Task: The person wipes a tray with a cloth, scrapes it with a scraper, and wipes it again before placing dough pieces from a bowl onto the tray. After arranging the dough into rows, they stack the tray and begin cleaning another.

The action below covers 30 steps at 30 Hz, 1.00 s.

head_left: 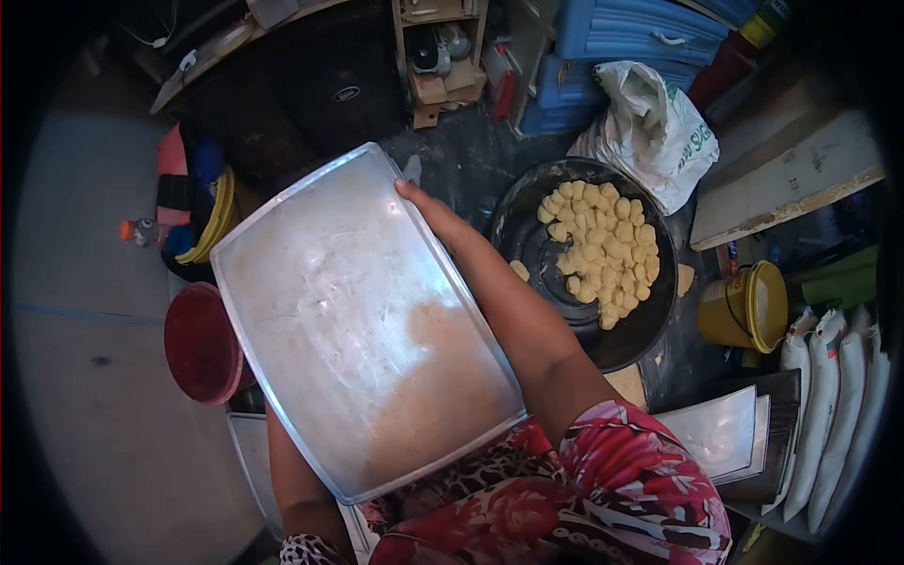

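Observation:
A large metal baking tray (358, 311) is tilted up in front of me, its shiny surface marked with scratches and a brownish patch of reflection. My right hand (426, 209) grips its far right edge, with the thumb lying over the rim. My left forearm goes up behind the near left side of the tray, which hides that hand and its fingers. To the right of the tray, a wide black basin (527, 217) stands on the floor. Many pale dough balls (607, 245) are heaped in it, and one lies apart at its left side.
A red bucket (202, 344) stands at left, near a yellow container (218, 217). A white sack (650, 132) leans behind the basin by blue drawers (631, 38). At right are a yellow bucket (758, 306), more metal trays (716, 433) and several filled white bags (824, 405).

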Each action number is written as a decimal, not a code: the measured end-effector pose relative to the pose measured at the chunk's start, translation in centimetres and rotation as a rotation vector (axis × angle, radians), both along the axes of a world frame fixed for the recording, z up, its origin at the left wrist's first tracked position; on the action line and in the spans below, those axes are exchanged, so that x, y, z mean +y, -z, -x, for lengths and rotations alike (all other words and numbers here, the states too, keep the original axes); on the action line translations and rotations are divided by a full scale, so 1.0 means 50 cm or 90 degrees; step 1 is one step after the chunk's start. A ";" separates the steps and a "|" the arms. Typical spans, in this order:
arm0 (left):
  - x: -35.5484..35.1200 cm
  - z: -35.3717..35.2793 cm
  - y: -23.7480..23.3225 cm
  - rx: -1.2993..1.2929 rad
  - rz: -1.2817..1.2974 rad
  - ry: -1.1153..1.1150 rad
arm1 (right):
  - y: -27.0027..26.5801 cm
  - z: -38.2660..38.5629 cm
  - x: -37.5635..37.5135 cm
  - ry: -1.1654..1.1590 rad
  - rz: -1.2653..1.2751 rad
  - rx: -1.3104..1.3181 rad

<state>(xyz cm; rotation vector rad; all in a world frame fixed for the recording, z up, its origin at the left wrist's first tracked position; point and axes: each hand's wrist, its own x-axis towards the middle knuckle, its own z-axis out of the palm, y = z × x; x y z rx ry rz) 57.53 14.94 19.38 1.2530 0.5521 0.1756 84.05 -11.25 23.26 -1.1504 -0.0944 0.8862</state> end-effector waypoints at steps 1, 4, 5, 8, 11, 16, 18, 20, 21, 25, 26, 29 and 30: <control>0.004 0.003 0.001 0.002 0.000 0.001 | -0.001 0.000 0.002 0.000 -0.003 -0.004; 0.011 0.007 0.003 0.004 0.001 0.001 | 0.029 -0.004 0.014 0.031 -0.009 -0.016; 0.014 0.004 0.004 0.007 0.002 0.004 | 0.062 -0.016 0.030 0.062 0.030 -0.053; 0.029 -0.001 0.003 0.019 -0.003 0.011 | 0.060 -0.025 0.013 0.064 0.041 -0.073; 0.066 0.007 0.011 0.032 0.007 0.007 | 0.022 -0.007 -0.024 -0.032 -0.149 -0.052; -0.003 -0.029 -0.188 0.018 0.107 -0.165 | 0.088 -0.009 -0.025 0.130 -0.041 -0.075; -0.054 -0.065 -0.257 -0.104 -0.029 -0.189 | 0.142 -0.023 -0.015 0.120 0.033 -0.150; -0.212 -0.149 -0.337 -0.160 -0.357 -0.090 | 0.124 -0.010 -0.024 0.151 0.074 -0.177; -0.264 -0.186 -0.343 -0.162 -0.401 0.001 | 0.103 -0.007 -0.032 0.143 0.124 -0.198; -0.560 -0.346 -0.322 -0.248 -0.923 0.384 | 0.129 0.011 -0.036 0.289 -0.131 -0.339; -0.604 -0.379 -0.297 -0.230 -1.028 0.427 | 0.109 0.028 -0.078 0.355 -0.230 -0.364; -0.650 -0.440 -0.205 -0.097 -1.045 0.554 | 0.198 0.006 -0.200 0.392 -0.075 -0.498; -0.653 -0.445 -0.189 -0.050 -1.010 0.637 | 0.265 -0.021 -0.248 0.368 0.054 -0.497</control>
